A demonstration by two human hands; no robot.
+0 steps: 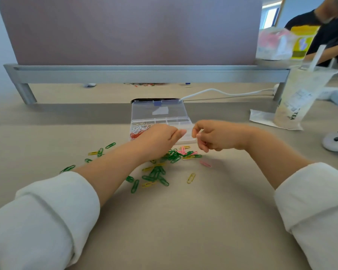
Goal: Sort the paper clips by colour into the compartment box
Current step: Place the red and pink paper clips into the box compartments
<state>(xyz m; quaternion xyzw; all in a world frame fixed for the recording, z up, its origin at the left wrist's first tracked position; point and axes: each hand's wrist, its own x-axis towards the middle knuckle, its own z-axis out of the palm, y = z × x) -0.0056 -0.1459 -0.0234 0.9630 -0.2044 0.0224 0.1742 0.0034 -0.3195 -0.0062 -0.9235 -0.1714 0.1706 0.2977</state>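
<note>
Lying scattered on the near surface, green, yellow and pink paper clips are seen. Above them the left hand and right hand are held with fingers curled; whether anything is gripped cannot be told. Beyond, the compartment box is seen open, white and red clips kept in its left compartments.

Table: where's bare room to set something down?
Free: the table on the near side of the loose clips; also left of the compartment box, beyond the clips. Crowded: directly in front of the box; cup and controller at right.
</note>
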